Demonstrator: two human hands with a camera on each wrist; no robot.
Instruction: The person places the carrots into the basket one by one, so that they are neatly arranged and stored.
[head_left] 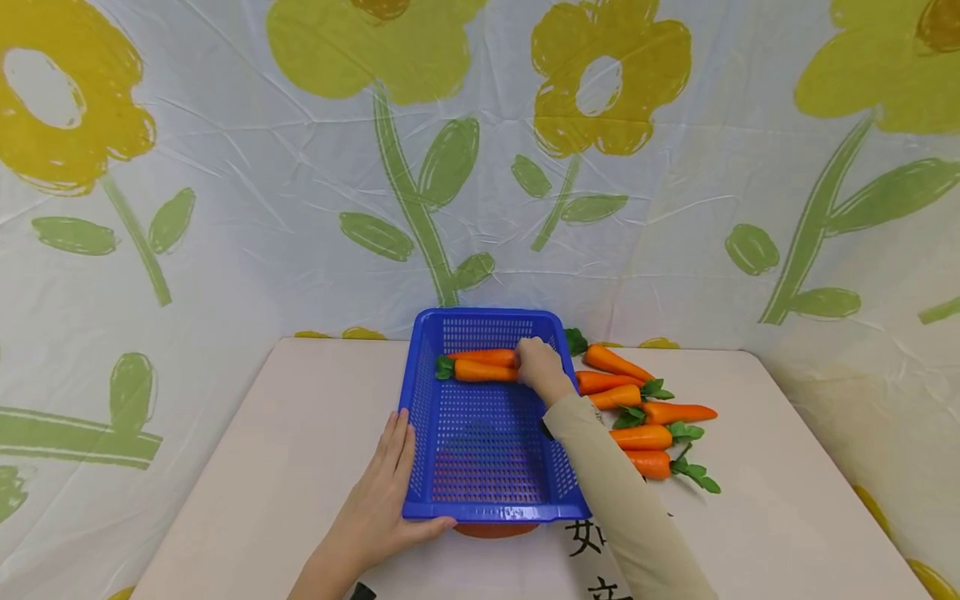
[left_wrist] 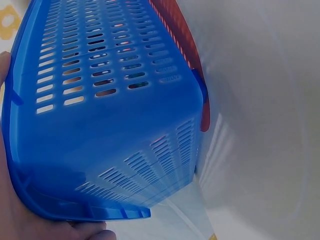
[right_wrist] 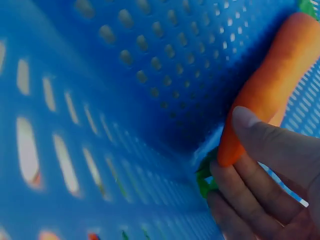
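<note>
A blue plastic basket (head_left: 491,512) with slotted walls stands mid-table. My left hand (head_left: 378,500) rests at its front left corner, fingers straight along the left side and thumb by the front rim; the left wrist view shows that hand at the basket's rim (left_wrist: 75,212). Inside the basket, my right hand (head_left: 542,367) pinches the narrow end of an orange carrot (head_left: 483,372), seen close up as a carrot (right_wrist: 270,85) between thumb and fingers. Another carrot (head_left: 480,356) lies just behind it, partly hidden. Green leaves (right_wrist: 206,175) show beside the fingertips.
Several carrots with leafy tops, such as one carrot (head_left: 678,412), lie on the table right of the basket, partly behind the right sleeve (head_left: 630,500). A reddish rounded thing (head_left: 497,530) shows under the basket's front. Black characters (head_left: 585,537) mark the tabletop. Flowered cloth (head_left: 300,208) hangs behind.
</note>
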